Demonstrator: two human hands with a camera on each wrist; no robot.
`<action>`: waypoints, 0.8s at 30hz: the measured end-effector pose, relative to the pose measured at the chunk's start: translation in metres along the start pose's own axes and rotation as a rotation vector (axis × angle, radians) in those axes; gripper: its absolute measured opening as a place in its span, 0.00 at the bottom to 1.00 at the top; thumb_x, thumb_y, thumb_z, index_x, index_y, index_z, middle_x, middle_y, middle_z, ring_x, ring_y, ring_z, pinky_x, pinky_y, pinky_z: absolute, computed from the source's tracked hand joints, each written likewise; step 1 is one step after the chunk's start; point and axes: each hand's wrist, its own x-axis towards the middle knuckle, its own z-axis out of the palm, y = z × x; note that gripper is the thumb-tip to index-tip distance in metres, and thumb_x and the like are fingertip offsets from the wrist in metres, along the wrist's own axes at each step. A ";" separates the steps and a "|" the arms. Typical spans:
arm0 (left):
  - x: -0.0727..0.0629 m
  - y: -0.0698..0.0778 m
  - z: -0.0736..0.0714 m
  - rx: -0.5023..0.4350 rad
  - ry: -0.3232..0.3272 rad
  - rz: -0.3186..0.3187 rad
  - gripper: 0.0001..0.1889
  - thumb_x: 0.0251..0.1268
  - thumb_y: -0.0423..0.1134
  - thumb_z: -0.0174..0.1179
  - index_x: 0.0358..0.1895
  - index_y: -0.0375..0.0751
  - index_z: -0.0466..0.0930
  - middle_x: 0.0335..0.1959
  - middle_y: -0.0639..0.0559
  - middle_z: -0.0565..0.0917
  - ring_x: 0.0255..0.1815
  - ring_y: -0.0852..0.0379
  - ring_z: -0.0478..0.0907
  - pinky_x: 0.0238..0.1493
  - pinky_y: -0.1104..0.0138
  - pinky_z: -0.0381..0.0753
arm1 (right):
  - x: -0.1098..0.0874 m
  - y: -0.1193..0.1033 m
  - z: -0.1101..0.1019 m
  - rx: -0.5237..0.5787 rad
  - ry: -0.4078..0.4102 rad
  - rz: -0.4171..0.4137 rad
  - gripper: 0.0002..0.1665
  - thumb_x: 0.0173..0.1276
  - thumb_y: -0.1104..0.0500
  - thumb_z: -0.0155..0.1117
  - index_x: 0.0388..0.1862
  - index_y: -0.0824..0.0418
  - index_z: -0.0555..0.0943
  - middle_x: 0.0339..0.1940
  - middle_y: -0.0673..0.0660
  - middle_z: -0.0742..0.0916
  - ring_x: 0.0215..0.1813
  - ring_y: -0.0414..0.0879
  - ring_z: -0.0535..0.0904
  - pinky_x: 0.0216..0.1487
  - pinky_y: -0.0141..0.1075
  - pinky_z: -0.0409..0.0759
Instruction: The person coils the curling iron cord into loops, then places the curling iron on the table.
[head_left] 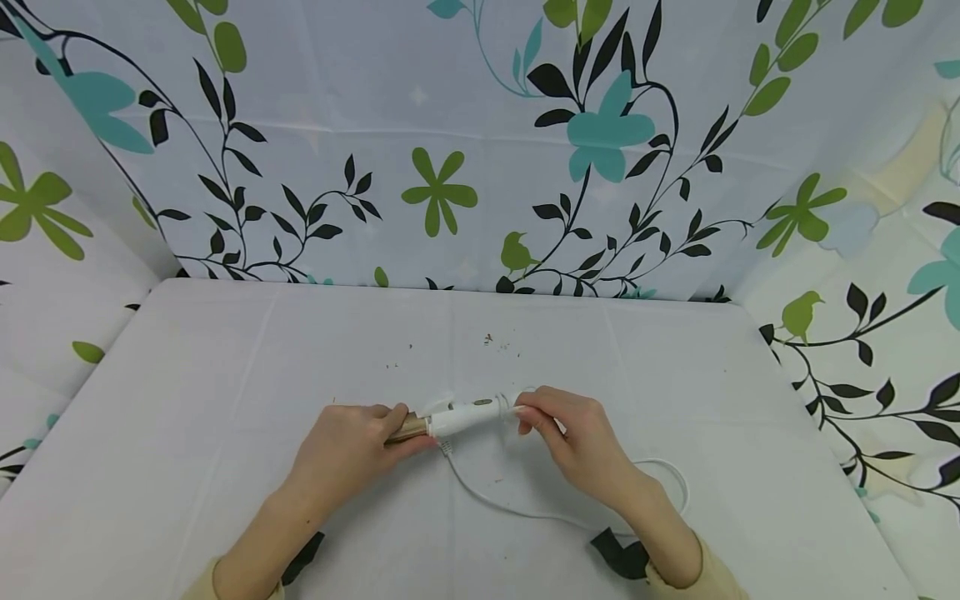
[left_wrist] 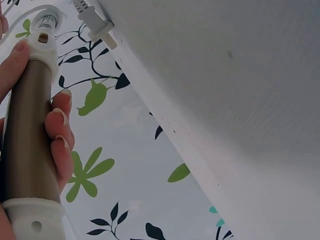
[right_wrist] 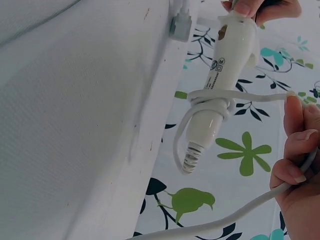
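A curling iron with a white handle and a bronze barrel is held above the table. My left hand grips it by the barrel, thumb on one side and fingers curled round the other. Its white cord loops round the handle near the ribbed cord end. My right hand pinches the cord beyond the handle, and more cord passes through its curled fingers in the right wrist view. The cord's plug hangs close to the handle, beside the table surface.
A white-covered table lies below both hands. Small specks of debris are scattered toward its far side. Leaf-patterned cloth stands behind and at both sides. Slack cord curves under the right forearm.
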 end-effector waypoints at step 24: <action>0.000 0.010 0.005 0.016 0.047 0.162 0.24 0.47 0.59 0.76 0.27 0.41 0.79 0.15 0.56 0.78 0.11 0.63 0.71 0.15 0.72 0.67 | 0.000 0.001 0.006 -0.055 0.027 -0.033 0.04 0.67 0.67 0.67 0.39 0.60 0.85 0.27 0.47 0.87 0.30 0.39 0.80 0.34 0.25 0.74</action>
